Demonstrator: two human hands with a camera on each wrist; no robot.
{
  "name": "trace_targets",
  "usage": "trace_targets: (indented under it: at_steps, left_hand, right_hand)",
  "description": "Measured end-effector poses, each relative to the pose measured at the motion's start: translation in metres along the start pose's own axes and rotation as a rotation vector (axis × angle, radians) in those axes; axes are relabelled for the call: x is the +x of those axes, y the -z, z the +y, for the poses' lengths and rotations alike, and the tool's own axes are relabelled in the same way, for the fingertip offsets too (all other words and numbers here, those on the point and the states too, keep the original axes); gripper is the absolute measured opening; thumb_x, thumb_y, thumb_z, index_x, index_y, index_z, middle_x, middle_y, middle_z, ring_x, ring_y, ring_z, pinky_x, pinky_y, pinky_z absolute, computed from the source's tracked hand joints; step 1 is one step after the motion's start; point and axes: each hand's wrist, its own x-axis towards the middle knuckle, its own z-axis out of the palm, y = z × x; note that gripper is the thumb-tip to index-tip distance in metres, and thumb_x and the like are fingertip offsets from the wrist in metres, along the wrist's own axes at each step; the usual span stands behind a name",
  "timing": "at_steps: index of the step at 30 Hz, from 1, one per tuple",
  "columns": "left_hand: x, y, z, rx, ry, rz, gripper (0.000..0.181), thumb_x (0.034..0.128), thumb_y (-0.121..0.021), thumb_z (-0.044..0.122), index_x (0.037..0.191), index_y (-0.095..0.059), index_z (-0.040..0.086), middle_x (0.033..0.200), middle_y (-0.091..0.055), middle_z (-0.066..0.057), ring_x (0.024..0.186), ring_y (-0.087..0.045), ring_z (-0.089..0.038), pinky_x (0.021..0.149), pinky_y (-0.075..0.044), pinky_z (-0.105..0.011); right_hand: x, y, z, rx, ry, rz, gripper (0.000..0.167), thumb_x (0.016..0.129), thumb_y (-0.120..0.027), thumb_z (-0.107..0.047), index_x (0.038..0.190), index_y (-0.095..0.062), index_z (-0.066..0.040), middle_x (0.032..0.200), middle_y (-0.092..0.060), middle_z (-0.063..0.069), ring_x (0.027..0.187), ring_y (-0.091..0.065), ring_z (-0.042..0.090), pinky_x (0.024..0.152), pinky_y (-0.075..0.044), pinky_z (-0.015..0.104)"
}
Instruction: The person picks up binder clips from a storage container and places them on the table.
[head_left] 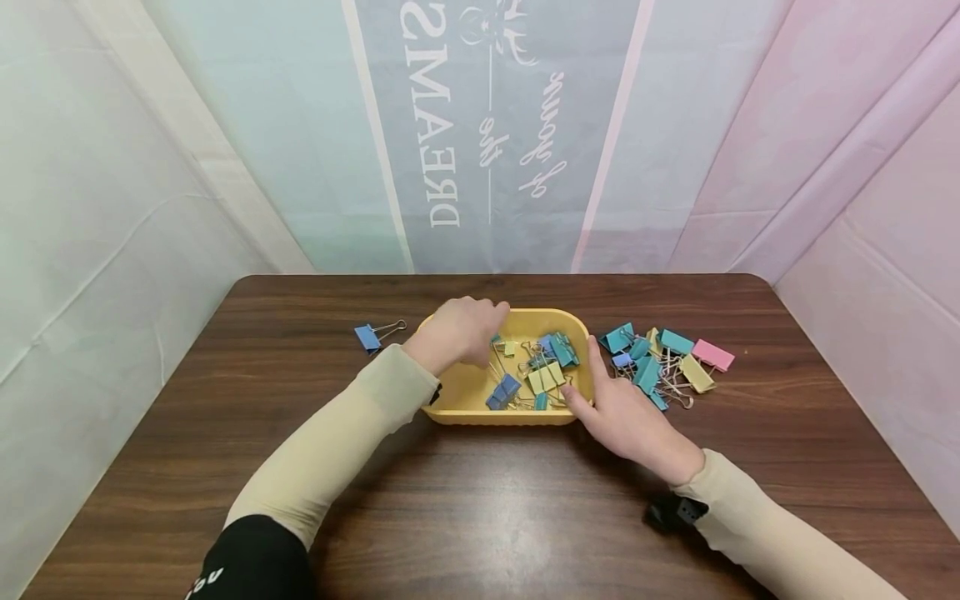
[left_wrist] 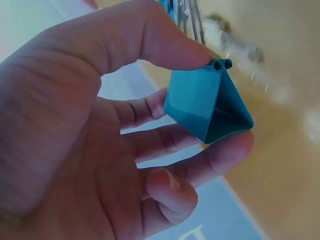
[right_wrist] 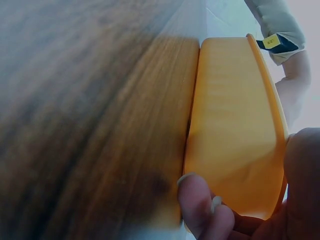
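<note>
1. Tray [head_left: 502, 418], yellow with rounded corners, sits on the brown worktop [head_left: 480, 517], between the two hands.
2. Left hand [head_left: 465, 332]: over the tray's left part, pinching a teal clip [left_wrist: 192, 97]. In the left wrist view the thumb presses the clip's spring edge region from above and fingertips support it below; its triangular end faces the camera, and the tray behind is blurred.
3. Right hand [head_left: 630, 417]: gripping the tray at its right end, thumb at the near rim, forefinger along the outside. The right wrist view shows fingertips low against the outer wall.
4. Inside the tray, mostly toward the right, clips lie jumbled: a yellow clip [head_left: 546, 378] near the middle of the group, a blue clip [head_left: 503, 392] by the near wall, teal ones around them, wire handles crossing.
5. Right of the tray, a heap [head_left: 647, 375] of teal, yellow and blue clips lies on the worktop, with a pink clip [head_left: 712, 356] at its right edge.
6. Left of the tray, a lone blue clip [head_left: 367, 337] lies with its handles pointing toward the tray.
7. Behind the worktop hangs a pale cloth [head_left: 465, 100] with white lettering.
</note>
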Motion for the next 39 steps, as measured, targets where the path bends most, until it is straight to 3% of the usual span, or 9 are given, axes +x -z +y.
trace_targets:
  at_steps: [4, 13, 19, 24, 30, 35, 39]
  left_hand:
    - [-0.01, 0.01, -0.006, 0.043, 0.025, 0.051, 0.058, 0.0812, -0.076, 0.026, 0.13, -0.048, 0.011, 0.11, -0.059, -0.005, 0.081, -0.058, -0.022, 0.069, -0.051, -0.036]
    - [-0.028, 0.02, -0.027, -0.027, 0.047, 0.137, 0.056, 0.0807, -0.073, 0.024, 0.128, -0.048, 0.009, 0.114, -0.059, -0.007, 0.086, -0.059, -0.03, 0.074, -0.051, -0.041]
    - [-0.032, 0.015, -0.03, -0.079, 0.014, 0.09, 0.05, 0.0815, -0.073, 0.027, 0.122, -0.048, 0.01, 0.11, -0.057, -0.006, 0.082, -0.058, -0.027, 0.075, -0.05, -0.041]
    - [-0.034, 0.011, -0.036, -0.187, -0.025, 0.062, 0.047, 0.0796, -0.077, 0.03, 0.115, -0.05, 0.015, 0.105, -0.057, -0.001, 0.084, -0.057, -0.023, 0.076, -0.048, -0.037]
    - [-0.051, 0.013, -0.056, -0.327, -0.038, 0.112, 0.04, 0.0751, -0.076, 0.023, 0.104, -0.05, 0.018, 0.094, -0.057, 0.0, 0.079, -0.056, -0.021, 0.069, -0.046, -0.035]
    - [-0.072, 0.01, -0.081, -0.396, 0.036, 0.101, 0.039, 0.077, -0.076, 0.024, 0.106, -0.05, 0.019, 0.092, -0.058, -0.003, 0.069, -0.059, -0.022, 0.059, -0.049, -0.036]
    - [-0.087, 0.001, -0.105, -0.41, 0.079, 0.09, 0.038, 0.0777, -0.074, 0.022, 0.107, -0.05, 0.017, 0.088, -0.058, -0.003, 0.065, -0.058, -0.02, 0.061, -0.048, -0.036]
  right_hand:
    - [0.0, 0.0, 0.0, -0.007, 0.002, 0.005, 0.09, 0.103, -0.045, -0.05, 0.157, 0.008, -0.001, 0.056, -0.047, 0.003, 0.05, -0.048, 0.016, 0.05, -0.039, 0.034]
    - [0.0, -0.001, 0.0, 0.0, 0.001, 0.005, 0.09, 0.103, -0.045, -0.049, 0.158, 0.009, -0.002, 0.057, -0.047, 0.003, 0.049, -0.047, 0.016, 0.048, -0.037, 0.033]
    - [-0.001, -0.001, 0.001, 0.006, 0.009, 0.005, 0.09, 0.103, -0.045, -0.05, 0.158, 0.009, -0.002, 0.057, -0.046, 0.003, 0.048, -0.046, 0.016, 0.047, -0.037, 0.033]
    - [-0.001, -0.001, 0.0, 0.017, 0.007, 0.002, 0.091, 0.103, -0.046, -0.05, 0.158, 0.009, -0.003, 0.058, -0.046, 0.003, 0.048, -0.046, 0.016, 0.047, -0.036, 0.033]
    - [-0.001, 0.0, 0.0, 0.016, 0.012, 0.004, 0.09, 0.103, -0.046, -0.049, 0.158, 0.009, -0.002, 0.057, -0.047, 0.003, 0.048, -0.046, 0.016, 0.047, -0.036, 0.033]
    - [0.0, 0.0, 0.0, 0.016, 0.012, 0.004, 0.09, 0.103, -0.046, -0.049, 0.158, 0.009, -0.003, 0.057, -0.047, 0.002, 0.047, -0.046, 0.015, 0.046, -0.036, 0.033]
    - [-0.001, -0.001, 0.0, 0.017, 0.011, 0.004, 0.091, 0.103, -0.046, -0.049, 0.158, 0.009, -0.003, 0.057, -0.047, 0.003, 0.048, -0.046, 0.016, 0.047, -0.036, 0.033]
